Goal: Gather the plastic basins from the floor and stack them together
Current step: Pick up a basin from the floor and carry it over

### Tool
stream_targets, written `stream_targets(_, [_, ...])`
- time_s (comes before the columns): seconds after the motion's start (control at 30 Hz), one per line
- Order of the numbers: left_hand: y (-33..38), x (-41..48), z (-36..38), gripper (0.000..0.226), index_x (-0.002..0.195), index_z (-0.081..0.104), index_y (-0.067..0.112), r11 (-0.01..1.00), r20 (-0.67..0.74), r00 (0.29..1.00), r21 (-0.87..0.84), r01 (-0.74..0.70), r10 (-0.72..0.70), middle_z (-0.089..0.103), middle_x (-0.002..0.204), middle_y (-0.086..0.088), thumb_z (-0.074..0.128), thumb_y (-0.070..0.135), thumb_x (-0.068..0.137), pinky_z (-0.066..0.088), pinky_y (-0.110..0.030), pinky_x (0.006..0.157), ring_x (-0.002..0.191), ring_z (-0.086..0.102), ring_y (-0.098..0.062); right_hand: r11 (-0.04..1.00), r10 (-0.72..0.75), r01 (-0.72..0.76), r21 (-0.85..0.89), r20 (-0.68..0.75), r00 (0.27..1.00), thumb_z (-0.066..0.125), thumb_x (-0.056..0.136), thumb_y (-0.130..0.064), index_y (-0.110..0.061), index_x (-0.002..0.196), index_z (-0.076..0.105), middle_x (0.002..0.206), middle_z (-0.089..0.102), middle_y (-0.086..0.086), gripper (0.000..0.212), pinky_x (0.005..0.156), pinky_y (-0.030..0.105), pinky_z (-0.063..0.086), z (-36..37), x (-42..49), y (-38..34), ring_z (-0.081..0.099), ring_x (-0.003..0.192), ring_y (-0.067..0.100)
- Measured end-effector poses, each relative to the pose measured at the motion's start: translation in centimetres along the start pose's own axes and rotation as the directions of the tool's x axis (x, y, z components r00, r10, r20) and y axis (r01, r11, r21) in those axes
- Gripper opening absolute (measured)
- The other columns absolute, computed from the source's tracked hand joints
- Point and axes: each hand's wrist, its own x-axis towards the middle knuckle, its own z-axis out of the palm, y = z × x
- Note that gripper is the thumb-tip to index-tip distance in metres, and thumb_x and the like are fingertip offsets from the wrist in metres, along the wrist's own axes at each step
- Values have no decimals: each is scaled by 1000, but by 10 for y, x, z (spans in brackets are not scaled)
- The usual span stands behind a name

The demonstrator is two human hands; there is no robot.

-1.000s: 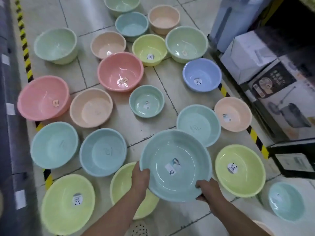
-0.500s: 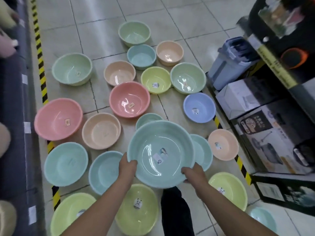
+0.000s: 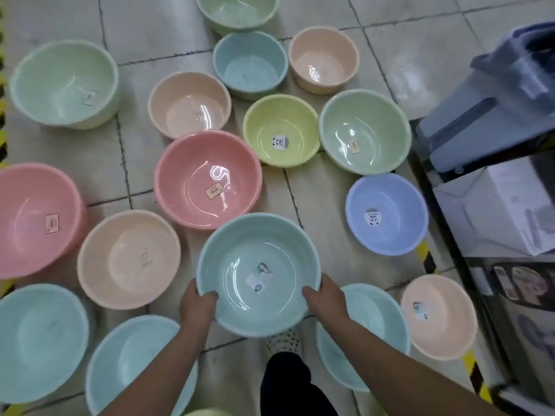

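I hold a teal basin (image 3: 258, 253) with a sticker inside, lifted above the floor in the lower middle of the view. My left hand (image 3: 196, 304) grips its near-left rim and my right hand (image 3: 326, 298) grips its near-right rim. Around it lie several basins on the tiled floor: a pink basin (image 3: 207, 178) just beyond, a peach basin (image 3: 129, 259) to the left, a blue basin (image 3: 387, 214) to the right, and a teal basin (image 3: 369, 334) partly under my right arm. A smaller teal basin seen earlier is now hidden beneath the held one.
Boxes and a grey-blue bin (image 3: 492, 115) on a low shelf line the right side. Yellow-black tape (image 3: 428, 259) marks the floor by the shelf. My spotted shoe (image 3: 283, 340) and dark trouser leg stand below the held basin.
I have stepped forward and carried the teal basin further into the group, over the spot where a smaller teal basin lay. Both hands keep the same grip.
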Motion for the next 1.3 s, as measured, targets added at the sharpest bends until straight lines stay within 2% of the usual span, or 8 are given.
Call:
stream_targets(0.17, [-24,76,42,30,105,59,18,991,-6,997,110,-75,76,65,92,-5,55,-2,82,43,-29,62,87,61,-29,997,71,-70,-45,20,997,63,86,-23,-15,117,64,111,70,4,32,83,32,51,34,81,25,63,99,23])
stream_targets(0.37, [-57,147,84,41,123,59,10,956,26,994,272,-111,108,66,108,-12,56,1,84,44,-32,78,94,59,-29,995,82,-80,-63,31,996,61,89,-21,-18,126,62,114,70,4,37,78,28,45,67,145,56,60,95,19])
stream_targets(0.6, [-92,186,111,47,133,52,11,952,-29,1000,306,6,3,63,121,-19,56,6,87,48,-42,90,108,59,-38,988,152,-152,10,12,988,58,92,-14,-17,137,54,128,65,7,46,83,22,39,98,181,68,60,116,28])
stream_targets(0.73, [-99,195,114,41,127,54,1,928,-11,1000,372,14,-10,62,122,-23,60,4,88,44,-37,82,109,59,-39,973,209,-210,97,19,978,60,88,-9,-18,136,55,124,66,7,49,82,25,43,105,193,77,61,106,27])
stream_targets(0.93, [-73,135,98,28,110,57,5,923,-108,988,380,-58,107,58,92,-7,58,9,82,44,-34,73,83,54,-30,952,205,-179,250,-83,975,68,86,-14,-13,125,57,109,65,7,41,89,41,56,81,149,78,63,99,27])
stream_targets(1.07, [-53,66,79,21,106,50,11,932,-36,983,328,-156,177,55,81,0,55,15,86,52,-40,74,82,58,-31,939,217,-160,303,-164,962,58,66,-17,-20,109,64,102,70,7,44,87,47,57,39,89,76,66,97,32])
stream_targets(1.2, [-51,-9,59,18,105,48,11,912,52,969,328,-245,242,58,85,-3,51,14,88,47,-35,69,80,58,-30,935,187,-117,335,-184,965,57,78,-8,-18,110,66,100,71,9,35,74,37,57,0,19,93,67,94,33])
stream_targets(1.3, [-68,-65,43,22,108,48,15,890,100,951,336,-308,292,61,91,-4,49,15,87,51,-38,73,81,59,-31,929,145,-52,367,-230,962,56,82,-7,-20,109,66,99,71,7,32,80,43,57,-15,-39,127,68,92,31])
